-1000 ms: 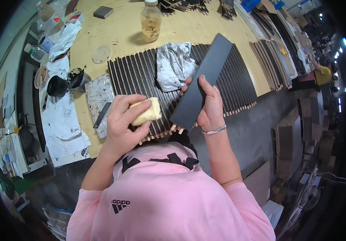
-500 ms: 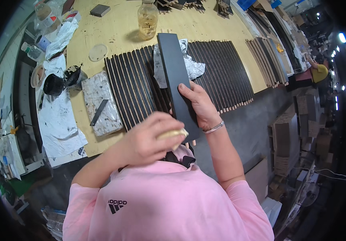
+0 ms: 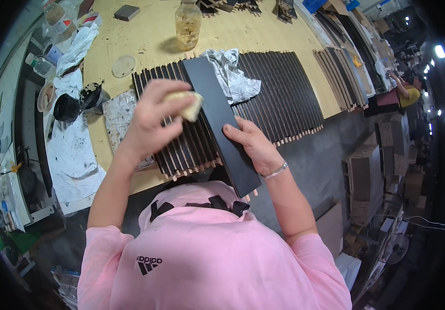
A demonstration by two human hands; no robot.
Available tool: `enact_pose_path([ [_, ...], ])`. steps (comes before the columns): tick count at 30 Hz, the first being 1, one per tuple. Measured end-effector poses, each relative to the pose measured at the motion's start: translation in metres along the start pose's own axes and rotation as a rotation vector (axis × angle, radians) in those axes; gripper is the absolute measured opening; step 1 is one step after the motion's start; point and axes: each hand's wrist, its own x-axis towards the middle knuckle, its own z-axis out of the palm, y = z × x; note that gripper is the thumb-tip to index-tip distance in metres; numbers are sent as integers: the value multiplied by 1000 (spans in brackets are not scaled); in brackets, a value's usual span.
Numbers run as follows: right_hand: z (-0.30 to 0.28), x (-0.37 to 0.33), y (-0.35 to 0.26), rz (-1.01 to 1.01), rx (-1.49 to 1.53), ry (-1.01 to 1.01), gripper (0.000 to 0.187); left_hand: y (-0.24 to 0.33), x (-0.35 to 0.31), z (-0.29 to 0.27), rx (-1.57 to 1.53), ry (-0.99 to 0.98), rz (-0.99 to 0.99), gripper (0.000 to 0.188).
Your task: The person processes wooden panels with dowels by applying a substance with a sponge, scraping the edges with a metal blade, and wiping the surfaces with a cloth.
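Note:
In my right hand is a long flat black board with wooden dowels at its near end, thumb on the face and the other fingers behind it. The board is tilted, reaching from near my body up over the workbench. My left hand grips a pale yellow sponge, slightly blurred, just left of the board's edge; it appears apart from the face. Below both hands, many dark boards with pale dowel ends stand on edge in a tight row. A stained white rag lies on them.
A bottle of amber liquid stands behind the row. To the left are a black-coated pot, a black cup, a round lid and a stained white cloth. More boards lie right. A person is at far right.
My left hand has moved up and left with the sponge, off the board's near part. The board has tilted, its far end shifting left and down, uncovering more of the rag.

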Motion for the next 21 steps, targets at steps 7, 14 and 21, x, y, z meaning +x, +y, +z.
enact_pose_path([
  [7, -1, -15, 3, 23, -58, -21, 35, 33, -11, 5, -96, -150, 133, 48],
  [14, -9, -32, 5, 48, -185, -51, 37, -21, 4, -25, 10, 117, -171, 43],
  [21, -15, -37, 11, 10, -194, -65, 39, -19, -2, -26, 126, 173, -187, 42],
])
